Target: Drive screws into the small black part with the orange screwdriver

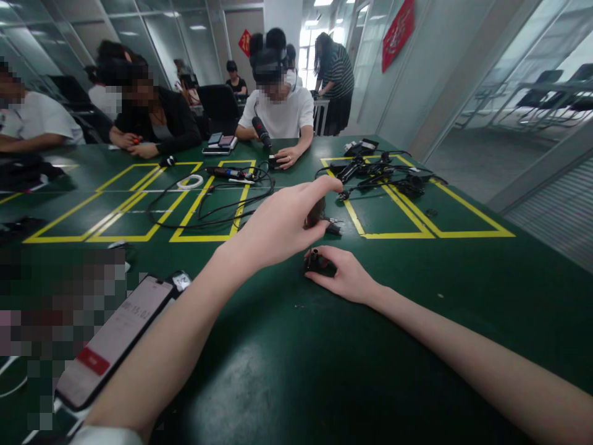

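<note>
Head view, green table marked with yellow boxes; left hand reaches in from the near left, thumb and forefinger pinched on a small dark part, lifted just clear of the surface, seemingly so that its end can be got at; right hand lies flat-curled on the table just below, fingers closed round a short black plug-like piece, pinning it steady; what either piece is cannot be told, too small; phone lies near left, screen up; cable tangle far right; a seated person in a white shirt works opposite.
</note>
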Available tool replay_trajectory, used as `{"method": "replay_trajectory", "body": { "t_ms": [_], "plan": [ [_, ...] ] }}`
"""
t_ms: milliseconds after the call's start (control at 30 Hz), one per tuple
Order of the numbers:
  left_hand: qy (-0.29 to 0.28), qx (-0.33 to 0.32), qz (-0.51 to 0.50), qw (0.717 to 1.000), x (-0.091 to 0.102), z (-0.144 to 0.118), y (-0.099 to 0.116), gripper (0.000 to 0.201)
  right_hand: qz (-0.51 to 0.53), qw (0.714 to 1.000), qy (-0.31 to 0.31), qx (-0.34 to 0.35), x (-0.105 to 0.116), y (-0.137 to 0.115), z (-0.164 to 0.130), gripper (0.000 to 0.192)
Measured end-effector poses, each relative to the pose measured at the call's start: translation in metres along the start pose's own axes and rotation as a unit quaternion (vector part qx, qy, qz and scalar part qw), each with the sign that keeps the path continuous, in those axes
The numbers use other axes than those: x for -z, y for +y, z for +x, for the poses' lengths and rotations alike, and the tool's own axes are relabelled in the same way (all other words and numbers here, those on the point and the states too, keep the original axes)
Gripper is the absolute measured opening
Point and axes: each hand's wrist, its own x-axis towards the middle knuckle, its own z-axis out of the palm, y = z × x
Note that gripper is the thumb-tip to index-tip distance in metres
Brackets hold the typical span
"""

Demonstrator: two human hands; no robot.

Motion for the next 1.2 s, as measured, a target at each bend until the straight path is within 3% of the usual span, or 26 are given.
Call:
{"method": "replay_trajectory", "body": {
  "t_ms": [100,200,267,333,400,533,633,700,767,933,1100,1200],
  "plan": [
    [0.034,0.031,0.044,0.998,0.001,0.001,-0.002,0.039,0.002,1.0,-0.001,0.002,0.0,-0.001,0.0,0.025],
    [0.085,0.103,0.057,0.989,0.005,0.003,-0.013,0.03,0.013,1.0,-0.007,0.004,0.001,-0.002,0.001,0.025],
    [0.076,0.15,0.06,0.984,0.005,0.003,-0.026,0.026,0.026,1.0,-0.016,0.001,0.002,-0.003,0.002,0.025],
    [-0.004,0.202,0.061,0.978,-0.002,0.002,-0.042,0.023,0.039,0.999,-0.027,-0.008,0.002,-0.003,0.002,0.027],
    [-0.145,0.239,0.09,0.956,-0.014,0.0,-0.057,0.02,0.05,0.998,-0.035,-0.024,0.003,-0.002,0.003,0.028],
    [-0.26,0.223,0.075,0.936,-0.043,-0.007,-0.069,0.014,0.088,0.993,-0.054,-0.053,0.006,0.0,0.006,0.031],
    [-0.297,0.187,0.053,0.935,-0.05,-0.009,-0.065,0.029,0.11,0.989,-0.075,-0.069,0.011,-0.003,0.008,0.027],
    [-0.299,0.157,0.027,0.941,-0.047,-0.009,-0.06,0.047,0.12,0.985,-0.092,-0.079,0.016,-0.006,0.01,0.025],
    [-0.297,0.133,-0.046,0.944,-0.042,-0.007,-0.056,0.052,0.139,0.978,-0.123,-0.093,0.021,-0.01,0.012,0.025],
    [-0.305,0.142,-0.249,0.908,-0.035,-0.006,-0.049,0.034,0.235,0.936,-0.221,-0.142,0.031,-0.015,0.016,0.035],
    [-0.315,0.17,-0.305,0.883,-0.035,-0.005,-0.044,0.022,0.345,0.882,-0.258,-0.192,0.035,-0.015,0.018,0.049],
    [-0.302,0.165,-0.302,0.889,-0.037,-0.005,-0.039,0.019,0.375,0.858,-0.274,-0.217,0.04,-0.014,0.018,0.053]
  ]
}}
